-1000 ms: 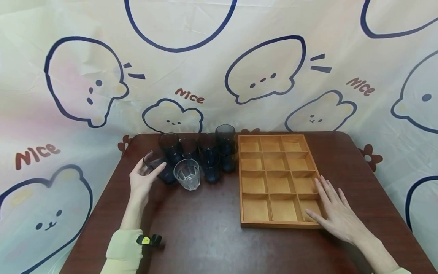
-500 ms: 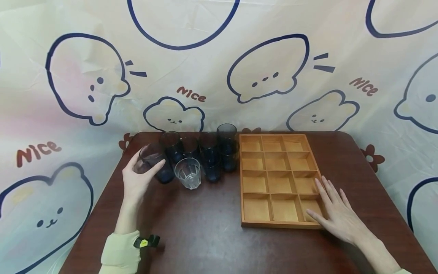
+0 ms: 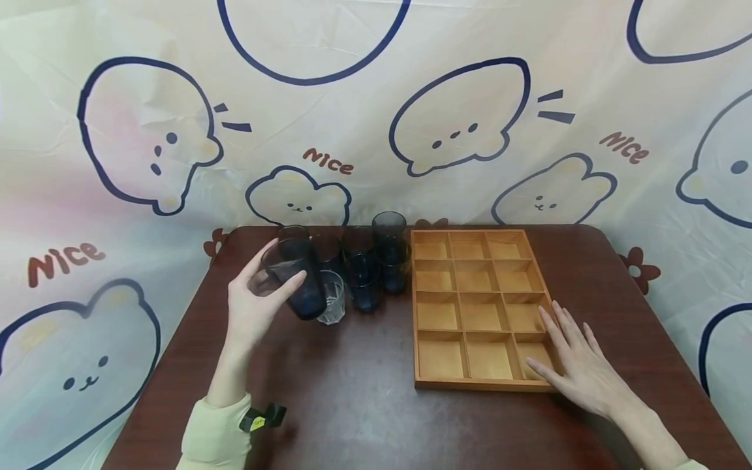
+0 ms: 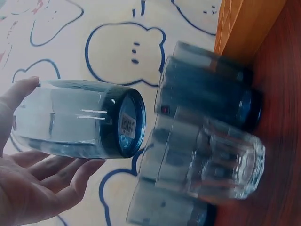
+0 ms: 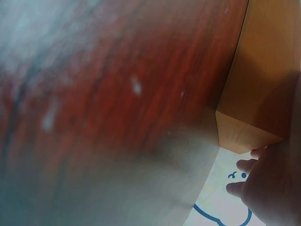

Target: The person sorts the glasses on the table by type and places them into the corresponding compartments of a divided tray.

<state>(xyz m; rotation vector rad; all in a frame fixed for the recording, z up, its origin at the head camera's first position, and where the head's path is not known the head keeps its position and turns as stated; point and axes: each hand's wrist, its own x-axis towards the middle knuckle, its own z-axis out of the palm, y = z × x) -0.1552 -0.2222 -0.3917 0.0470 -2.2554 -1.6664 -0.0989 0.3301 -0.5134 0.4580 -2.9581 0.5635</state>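
Note:
My left hand grips a blue-tinted drinking glass between thumb and fingers. The glass is tilted and held off the table; in the left wrist view its base with a barcode sticker faces the other glasses. Behind it in the head view, partly hidden, stands a clear faceted glass. My right hand rests with spread, straight fingers on the right side of a wooden compartment tray. In the right wrist view the tray's corner shows beside the fingers.
Several dark blue glasses stand close together left of the tray, at the back of the brown table. A patterned curtain hangs behind the table. A dark strap with a yellow tag is at the left sleeve.
My left hand has lifted the blue glass and carried it to the right, now in front of part of the clear glass. The right hand has stayed on the tray.

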